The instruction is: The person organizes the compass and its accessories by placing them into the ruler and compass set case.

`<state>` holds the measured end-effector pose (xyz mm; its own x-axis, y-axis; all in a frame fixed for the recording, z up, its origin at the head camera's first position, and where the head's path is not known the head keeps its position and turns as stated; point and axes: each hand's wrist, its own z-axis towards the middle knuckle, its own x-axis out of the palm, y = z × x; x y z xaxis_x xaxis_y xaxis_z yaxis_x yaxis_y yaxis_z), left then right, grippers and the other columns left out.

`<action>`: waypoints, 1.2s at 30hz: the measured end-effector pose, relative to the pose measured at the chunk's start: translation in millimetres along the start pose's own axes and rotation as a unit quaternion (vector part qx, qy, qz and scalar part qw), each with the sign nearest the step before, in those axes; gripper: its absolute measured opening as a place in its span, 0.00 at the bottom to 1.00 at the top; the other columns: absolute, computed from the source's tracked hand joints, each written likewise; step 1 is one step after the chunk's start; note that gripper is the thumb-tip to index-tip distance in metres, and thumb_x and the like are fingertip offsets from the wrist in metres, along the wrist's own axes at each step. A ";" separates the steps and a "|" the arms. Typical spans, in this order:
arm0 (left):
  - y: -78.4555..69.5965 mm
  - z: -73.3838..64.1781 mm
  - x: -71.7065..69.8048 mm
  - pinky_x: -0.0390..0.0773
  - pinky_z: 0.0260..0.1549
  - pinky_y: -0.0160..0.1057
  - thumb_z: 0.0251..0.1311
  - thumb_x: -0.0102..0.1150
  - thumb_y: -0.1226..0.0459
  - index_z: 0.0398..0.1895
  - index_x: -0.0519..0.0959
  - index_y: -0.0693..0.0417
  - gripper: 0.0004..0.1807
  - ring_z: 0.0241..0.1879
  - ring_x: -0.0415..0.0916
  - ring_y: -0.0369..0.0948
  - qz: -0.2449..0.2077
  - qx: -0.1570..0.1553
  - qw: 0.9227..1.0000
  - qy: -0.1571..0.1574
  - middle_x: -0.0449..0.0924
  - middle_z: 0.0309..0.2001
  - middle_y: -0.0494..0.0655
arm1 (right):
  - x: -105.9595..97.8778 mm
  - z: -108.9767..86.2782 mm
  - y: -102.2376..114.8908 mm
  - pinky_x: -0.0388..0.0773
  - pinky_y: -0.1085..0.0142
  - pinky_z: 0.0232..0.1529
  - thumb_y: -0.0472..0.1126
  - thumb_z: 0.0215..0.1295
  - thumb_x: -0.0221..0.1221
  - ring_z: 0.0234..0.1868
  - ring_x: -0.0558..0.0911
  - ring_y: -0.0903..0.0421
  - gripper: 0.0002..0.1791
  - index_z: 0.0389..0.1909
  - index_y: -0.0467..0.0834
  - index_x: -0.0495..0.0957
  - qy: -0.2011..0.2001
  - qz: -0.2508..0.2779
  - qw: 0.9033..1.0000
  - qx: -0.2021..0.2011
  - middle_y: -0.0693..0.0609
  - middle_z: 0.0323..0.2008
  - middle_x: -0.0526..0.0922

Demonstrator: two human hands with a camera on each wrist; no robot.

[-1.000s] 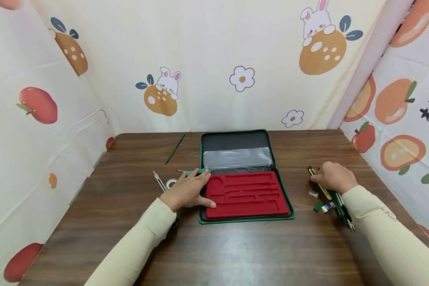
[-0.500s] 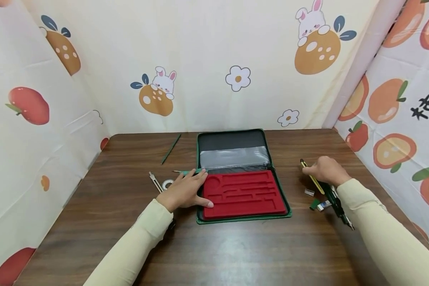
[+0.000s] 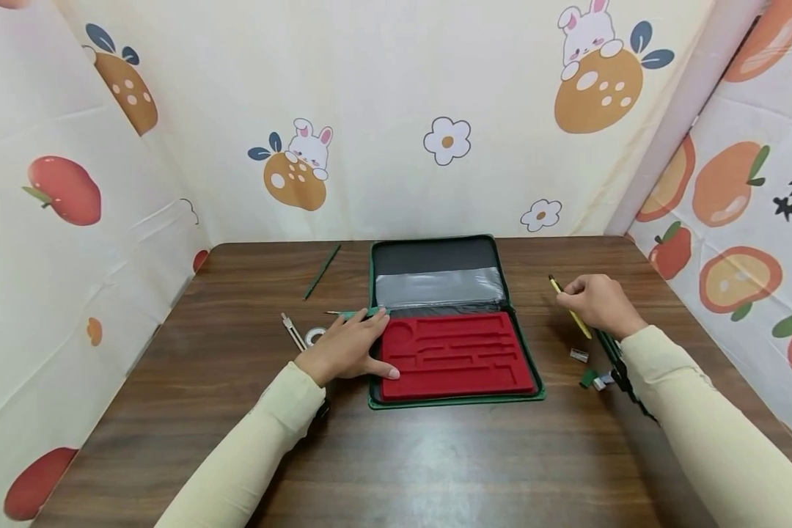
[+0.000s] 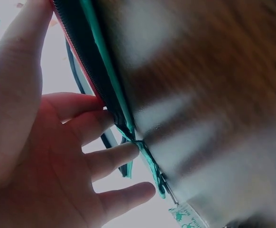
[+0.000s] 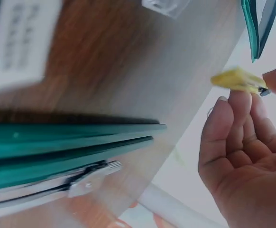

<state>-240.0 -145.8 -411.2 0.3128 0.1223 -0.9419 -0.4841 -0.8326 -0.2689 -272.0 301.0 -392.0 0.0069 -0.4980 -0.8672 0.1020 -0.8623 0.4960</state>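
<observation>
A green zip case (image 3: 435,255) lies unfolded on the table, its red moulded insert (image 3: 458,381) bare of tools. My left hand (image 3: 345,350) rests spread along the insert's left edge, with the thumb on the red surface. In the left wrist view the fingertips lie along the zipped edge (image 4: 93,71). To the right of the case, my right hand (image 3: 600,302) pinches a slim yellow utility knife (image 3: 579,323) between thumb and fingers. Its black slider shows in the right wrist view, where the knife (image 5: 235,78) stands apart from the green tools (image 5: 71,142).
Near my right forearm lie a small sharpener (image 3: 578,356), a green block (image 3: 588,378), a white eraser (image 3: 602,382) and dark green tools (image 3: 617,358). Left of the case are a green pencil (image 3: 322,273), a metal compass-like tool (image 3: 293,331) and a white ring (image 3: 313,336).
My right hand has drawn the yellow utility knife away from the other tools, leftward and toward the back of the table. The left hand has stayed on the case.
</observation>
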 end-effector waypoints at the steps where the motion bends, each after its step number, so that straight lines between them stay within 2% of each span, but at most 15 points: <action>1: -0.5 0.0 -0.4 0.46 0.71 0.64 0.54 0.61 0.31 0.80 0.55 0.51 0.57 0.77 0.43 0.57 0.002 -0.001 1.000 0.001 0.48 0.80 0.47 | -0.3 0.5 1.1 0.76 0.59 0.28 0.41 0.67 0.59 0.30 0.79 0.48 0.15 0.40 0.30 0.83 -0.011 0.000 1.000 -0.006 0.40 0.31 0.84; 5: -1.3 -0.5 -1.9 0.46 0.71 0.64 0.55 0.61 0.32 0.80 0.55 0.52 0.56 0.77 0.42 0.57 0.001 0.000 1.000 0.003 0.48 0.80 0.48 | -1.4 2.1 8.8 0.80 0.51 0.37 0.39 0.68 0.56 0.38 0.84 0.43 0.21 0.54 0.27 0.79 -0.048 0.009 0.998 -0.031 0.34 0.42 0.85; 10: 0.1 -3.3 -2.7 0.46 0.71 0.64 0.55 0.61 0.32 0.80 0.55 0.51 0.56 0.77 0.42 0.57 0.004 -0.005 1.000 0.007 0.48 0.80 0.48 | 3.4 6.1 21.5 0.78 0.46 0.43 0.41 0.70 0.56 0.43 0.84 0.40 0.20 0.55 0.29 0.78 -0.081 0.036 0.995 -0.047 0.34 0.44 0.85; 12: 0.2 -2.9 -1.8 0.46 0.71 0.63 0.55 0.60 0.31 0.80 0.54 0.51 0.57 0.77 0.43 0.56 0.008 -0.007 1.000 0.007 0.47 0.80 0.47 | 5.9 7.9 24.8 0.79 0.50 0.42 0.41 0.70 0.57 0.43 0.84 0.40 0.19 0.52 0.30 0.78 -0.097 0.045 0.993 -0.051 0.35 0.43 0.85; 14: -0.3 -1.6 -0.7 0.47 0.71 0.63 0.55 0.59 0.31 0.80 0.54 0.51 0.57 0.77 0.43 0.56 0.010 -0.006 1.000 0.006 0.47 0.80 0.47 | 7.4 8.9 27.3 0.79 0.58 0.39 0.41 0.70 0.58 0.42 0.84 0.42 0.17 0.50 0.32 0.79 -0.115 0.052 0.991 -0.052 0.37 0.42 0.85; 18: -1.3 0.8 0.6 0.47 0.71 0.62 0.56 0.58 0.30 0.80 0.53 0.51 0.57 0.77 0.43 0.56 0.011 -0.003 1.000 0.008 0.46 0.80 0.47 | 8.6 11.0 32.9 0.73 0.74 0.33 0.43 0.70 0.60 0.40 0.83 0.45 0.16 0.49 0.33 0.79 -0.141 0.066 0.986 -0.061 0.39 0.40 0.85; 24: -1.2 0.5 -4.0 0.48 0.71 0.62 0.57 0.59 0.31 0.81 0.52 0.51 0.57 0.78 0.41 0.56 0.008 -0.007 1.000 0.016 0.44 0.80 0.47 | 12.5 15.0 51.1 0.71 0.77 0.35 0.44 0.69 0.63 0.42 0.83 0.46 0.16 0.48 0.35 0.80 -0.142 0.090 0.982 -0.084 0.40 0.41 0.86; 28: -1.1 -0.4 -6.1 0.48 0.71 0.61 0.56 0.60 0.31 0.81 0.52 0.51 0.57 0.78 0.42 0.56 0.006 -0.008 1.000 0.011 0.45 0.80 0.46 | 16.3 15.5 63.2 0.73 0.74 0.35 0.45 0.70 0.63 0.41 0.83 0.48 0.14 0.46 0.37 0.80 -0.136 0.101 0.980 -0.105 0.42 0.40 0.87; 36: -2.3 -3.7 -0.9 0.49 0.71 0.62 0.55 0.61 0.32 0.81 0.52 0.51 0.57 0.77 0.42 0.56 -0.013 -0.007 1.000 0.013 0.46 0.80 0.47 | 27.5 12.9 75.6 0.76 0.69 0.37 0.44 0.71 0.62 0.40 0.82 0.52 0.12 0.46 0.39 0.80 -0.103 0.110 0.980 -0.129 0.46 0.40 0.86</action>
<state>-236.1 -146.0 -408.9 0.3466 0.1294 -0.9290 -0.4650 -0.8365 -0.2900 -276.9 220.9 -377.8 -0.1415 -0.6995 -0.7005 0.3697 -0.6937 0.6181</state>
